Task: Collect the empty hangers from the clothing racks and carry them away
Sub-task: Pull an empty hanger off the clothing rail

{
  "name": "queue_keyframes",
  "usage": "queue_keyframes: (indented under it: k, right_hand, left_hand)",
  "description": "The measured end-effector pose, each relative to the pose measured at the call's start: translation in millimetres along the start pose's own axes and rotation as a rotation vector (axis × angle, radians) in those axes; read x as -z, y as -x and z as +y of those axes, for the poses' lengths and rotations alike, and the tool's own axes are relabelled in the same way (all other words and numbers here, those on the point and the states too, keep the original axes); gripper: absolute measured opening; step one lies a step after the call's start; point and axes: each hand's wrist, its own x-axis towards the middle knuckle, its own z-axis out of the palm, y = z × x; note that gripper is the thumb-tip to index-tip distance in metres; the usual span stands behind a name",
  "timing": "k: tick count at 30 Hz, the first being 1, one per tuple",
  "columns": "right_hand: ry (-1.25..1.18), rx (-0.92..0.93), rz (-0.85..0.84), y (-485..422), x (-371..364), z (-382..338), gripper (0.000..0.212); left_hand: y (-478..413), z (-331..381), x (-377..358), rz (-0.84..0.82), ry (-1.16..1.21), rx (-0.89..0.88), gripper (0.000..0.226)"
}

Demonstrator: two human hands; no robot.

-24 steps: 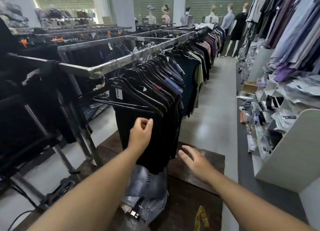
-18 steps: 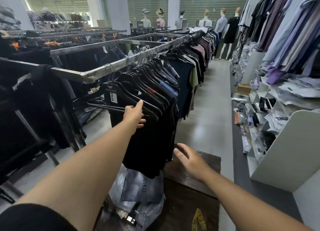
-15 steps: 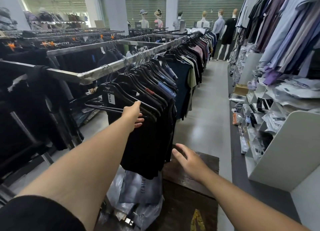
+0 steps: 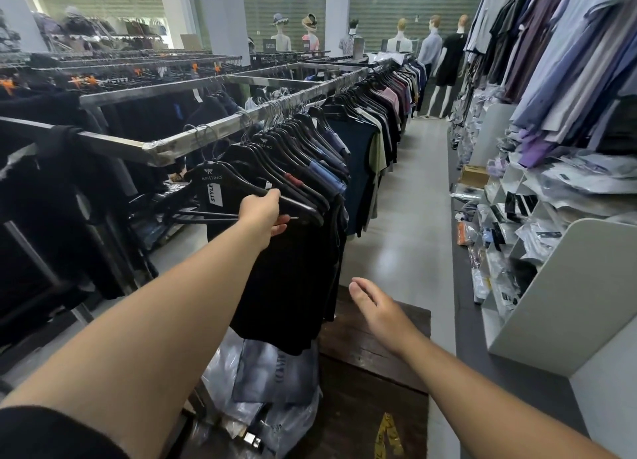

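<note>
**Left hand on front hanger at near end of rack**

Black hanger (image 4: 238, 183), marked ARISTINO with a white STYLE tag, hangs first in line at the near end of the steel rack rail (image 4: 206, 133). Can't tell whether it carries a garment or is bare; dark cloth hangs right behind and below it. A couple more thin black hangers (image 4: 200, 215) sit just below and left of it, looking bare.

Left hand (image 4: 263, 214) is wrapped over the right arm of that front hanger, thumb on top, fingers curled under. Clenched on it. Arm stretched out, black sleeve (image 4: 51, 434) at near left edge.

Right hand (image 4: 379, 308) is released, fingers loose and spread, holding nothing, hovering over a dark wooden crate (image 4: 372, 389) near centre. Not touching the rack.

Behind the front hanger: a tight row of black hangers with dark shirts (image 4: 310, 189) running far along the rail. Plastic bags (image 4: 265, 389) piled on the floor under the near shirts, beside the crate.

Right side: white shelf unit (image 4: 568, 303) with packaged goods, purple and blue shirts (image 4: 568, 62) hanging above. Mannequins (image 4: 448, 55) at the far end of the aisle.
</note>
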Motion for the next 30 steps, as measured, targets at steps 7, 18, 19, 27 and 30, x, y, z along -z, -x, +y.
queue_keyframes:
  k: [7,18,19,27,30]
  right_hand:
    - [-0.201,0.093,0.069,-7,19,-46,0.048]
    - [-0.745,0.07,-0.03,-20,76,-102,0.077]
    - [-0.738,0.079,-0.051,-19,79,-105,0.077]
    - [-0.74,-0.045,-0.093,7,79,-108,0.021]
    - [-0.708,-0.052,0.058,5,76,-93,0.021]
  left_hand:
    - [67,37,-22,-0.117,-0.004,-0.139,0.024]
    - [206,10,-55,-0.444,-0.202,-0.304,0.025]
    - [214,4,-57,-0.473,-0.23,-0.324,0.024]
    - [228,-39,-50,-0.695,-0.715,-0.438,0.033]
    - [208,-48,-38,-0.569,-0.77,-0.463,0.053]
